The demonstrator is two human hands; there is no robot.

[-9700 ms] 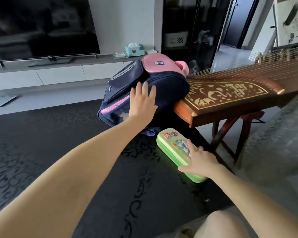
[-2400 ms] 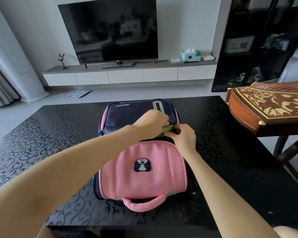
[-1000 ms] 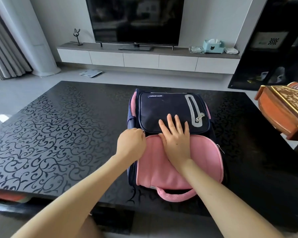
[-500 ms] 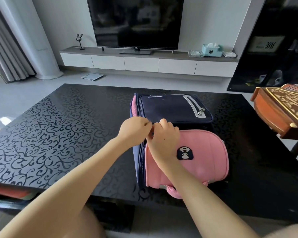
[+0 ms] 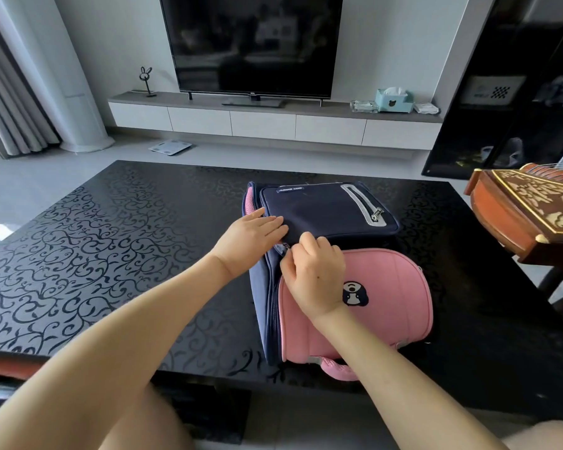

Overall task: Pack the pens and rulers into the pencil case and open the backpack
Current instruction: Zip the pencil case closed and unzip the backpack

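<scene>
Our left hand (image 5: 249, 244) now lies flat, fingers spread open, pressing the navy front panel of the backpack (image 5: 325, 209); half a second ago it was curled tight against the right hand at the same corner. So we switch from two-handed fiddling to brace-and-pull. Our right hand (image 5: 316, 274) is closed, fingertips pinched at what looks like the zipper pull (image 5: 286, 245) where the navy panel meets the pink flap (image 5: 390, 287). We cannot tell for sure that the pull is gripped, as the fingers hide most of it.

The backpack lies flat on the black patterned table (image 5: 111, 254), handle toward us, zipper line down the left side looking shut. Read: the zipper is being worked, likely closing rather than opening.

Versus 2.4 s ago: then both hands were pushing a green case into the gap under the flap. The pencil case is out of sight now, presumably inside the bag, and no pens or rulers show anywhere. A second ago the right hand was flat on the flap; now the roles are swapped. The view has also shifted, bag sitting further right. The wooden zither (image 5: 527, 209) sits off the table's right edge, clear of the bag.
</scene>
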